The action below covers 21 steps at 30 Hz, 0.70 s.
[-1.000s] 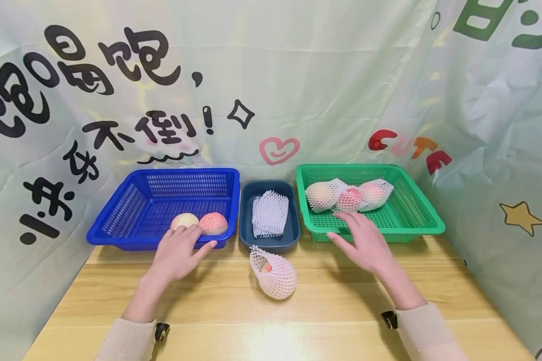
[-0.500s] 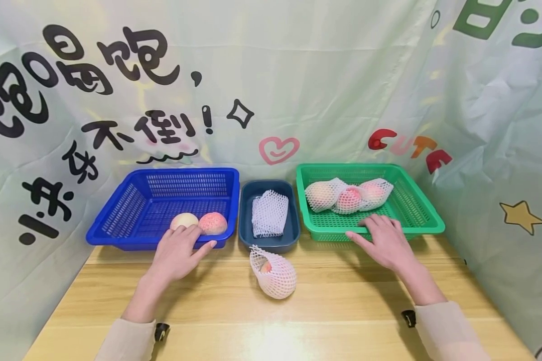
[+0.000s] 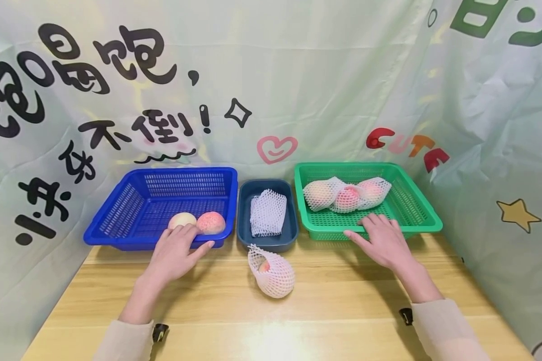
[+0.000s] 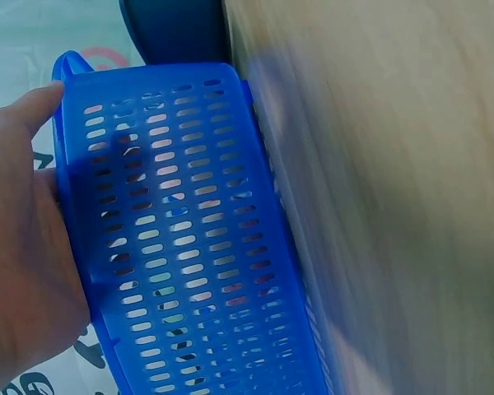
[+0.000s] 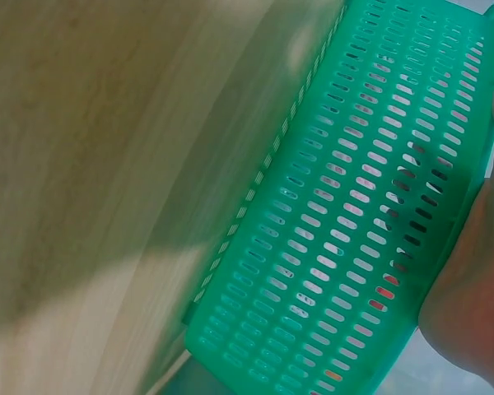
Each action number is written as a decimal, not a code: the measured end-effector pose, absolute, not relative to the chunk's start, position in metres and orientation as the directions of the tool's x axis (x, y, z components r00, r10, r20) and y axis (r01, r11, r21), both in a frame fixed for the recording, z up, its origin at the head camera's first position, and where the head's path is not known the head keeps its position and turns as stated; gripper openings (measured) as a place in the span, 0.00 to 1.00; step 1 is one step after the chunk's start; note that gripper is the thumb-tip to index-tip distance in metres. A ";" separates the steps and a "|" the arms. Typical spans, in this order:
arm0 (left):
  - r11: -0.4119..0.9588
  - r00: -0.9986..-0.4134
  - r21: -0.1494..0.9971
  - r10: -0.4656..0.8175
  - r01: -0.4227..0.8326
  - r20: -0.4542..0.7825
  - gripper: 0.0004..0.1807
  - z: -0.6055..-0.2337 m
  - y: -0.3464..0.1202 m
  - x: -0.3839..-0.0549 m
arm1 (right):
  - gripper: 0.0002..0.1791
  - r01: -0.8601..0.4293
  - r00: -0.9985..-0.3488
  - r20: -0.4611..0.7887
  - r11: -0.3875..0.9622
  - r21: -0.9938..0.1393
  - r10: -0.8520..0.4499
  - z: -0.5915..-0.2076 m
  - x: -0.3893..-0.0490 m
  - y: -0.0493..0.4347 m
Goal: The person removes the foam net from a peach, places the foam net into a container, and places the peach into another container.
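Note:
My left hand [image 3: 173, 255] rests on the front rim of a blue basket [image 3: 135, 210], its fingers draped over the edge beside a pale peach [image 3: 182, 219] and a red-pink peach [image 3: 211, 222]. In the left wrist view, the thumb [image 4: 34, 105] touches the basket's rim. My right hand [image 3: 385, 243] lies over the front rim of a green basket [image 3: 411, 213], fingers relaxed and thumb spread. Three peaches in white foam nets lie in a row there; the middle one [image 3: 346, 198] looks reddest. On the table, between my arms, another netted peach [image 3: 275, 277] shows through its net's opening.
Between the baskets stands a dark blue tray [image 3: 291, 220] with flat white foam nets [image 3: 268, 213] in it. All of this is on a light wooden table [image 3: 235, 326]. A printed cloth [image 3: 334, 90] hangs behind and at both sides.
My right hand has moved right along the green basket's front rim, away from the netted peaches, and then stopped. The left hand has stayed on the blue rim. The view shifts slightly.

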State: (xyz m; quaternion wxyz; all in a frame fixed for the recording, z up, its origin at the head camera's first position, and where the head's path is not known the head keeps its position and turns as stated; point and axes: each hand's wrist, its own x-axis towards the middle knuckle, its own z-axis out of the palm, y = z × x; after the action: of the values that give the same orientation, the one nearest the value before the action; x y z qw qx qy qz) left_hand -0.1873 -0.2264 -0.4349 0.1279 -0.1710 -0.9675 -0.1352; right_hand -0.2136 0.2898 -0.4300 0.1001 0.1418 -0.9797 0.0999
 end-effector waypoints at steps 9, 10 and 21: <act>0.767 -0.787 0.357 0.295 0.533 0.543 0.19 -0.435 -0.212 -0.187 | 0.38 -0.297 -0.938 0.234 0.940 -0.166 -0.255 -0.432 -0.214 0.290; 0.733 -0.772 0.383 0.297 0.562 0.562 0.20 -0.434 -0.209 -0.187 | 0.38 -0.298 -0.938 0.235 0.940 -0.166 -0.255 -0.432 -0.215 0.290; 0.504 -0.735 0.542 0.365 0.673 0.572 0.25 -0.428 -0.162 -0.179 | 0.38 -0.299 -0.937 0.239 0.938 -0.175 -0.254 -0.432 -0.214 0.289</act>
State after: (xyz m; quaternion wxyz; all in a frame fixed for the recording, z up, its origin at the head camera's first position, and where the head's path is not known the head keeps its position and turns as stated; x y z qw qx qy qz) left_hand -0.1787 -0.1620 -0.4278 0.1958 -0.3072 -0.8446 -0.3923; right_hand -0.2143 0.2890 -0.4321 0.1071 0.1411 -0.9786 0.1048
